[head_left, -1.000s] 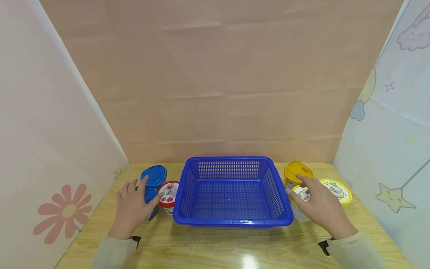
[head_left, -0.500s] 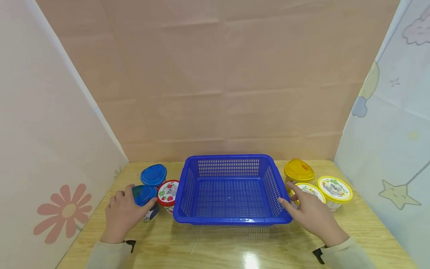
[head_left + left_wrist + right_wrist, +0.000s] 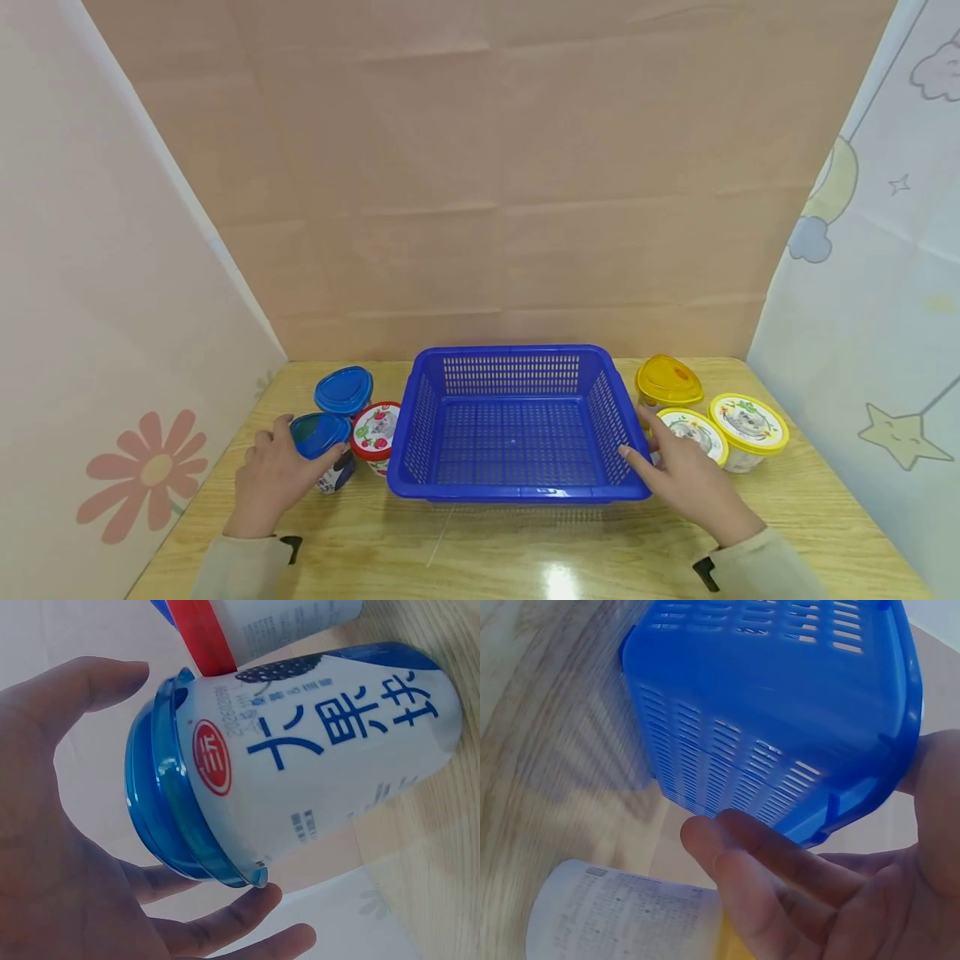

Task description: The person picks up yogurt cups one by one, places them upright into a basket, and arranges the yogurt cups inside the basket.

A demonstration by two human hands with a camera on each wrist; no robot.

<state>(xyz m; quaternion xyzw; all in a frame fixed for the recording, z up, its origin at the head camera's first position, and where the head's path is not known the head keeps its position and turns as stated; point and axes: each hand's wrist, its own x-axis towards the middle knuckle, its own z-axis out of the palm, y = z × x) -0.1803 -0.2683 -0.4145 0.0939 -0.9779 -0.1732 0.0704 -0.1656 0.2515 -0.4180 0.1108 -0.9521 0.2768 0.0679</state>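
My left hand [image 3: 268, 482] is spread around the lid of a blue-lidded cup [image 3: 328, 433]. In the left wrist view, the thumb of that hand [image 3: 60, 817] stands apart from the cup [image 3: 292, 757], with the other fingers beyond the lid; contact there is unclear. At the blue basket's [image 3: 517, 492] right side, my right hand [image 3: 693, 483] has its thumb over the rim and fingers outside. From the right wrist, the hand [image 3: 840, 900] holds the basket's [image 3: 757, 682] edge, its thumb partly hidden behind the rim. Nothing lies in the basket.
Another blue-lidded cup [image 3: 343, 390] stands behind the first, beside a red-rimmed tub [image 3: 375, 429]. Right of the basket are an orange-yellow-lidded container [image 3: 666, 379] and two yellow-rimmed tubs, one near my hand [image 3: 697, 429], one farther right [image 3: 748, 421]. Walls enclose the wooden table [image 3: 480, 550].
My left hand has come down and left, beside the front blue-lidded cup. My right hand has moved from above the yellow-rimmed tubs to the basket's right rim.
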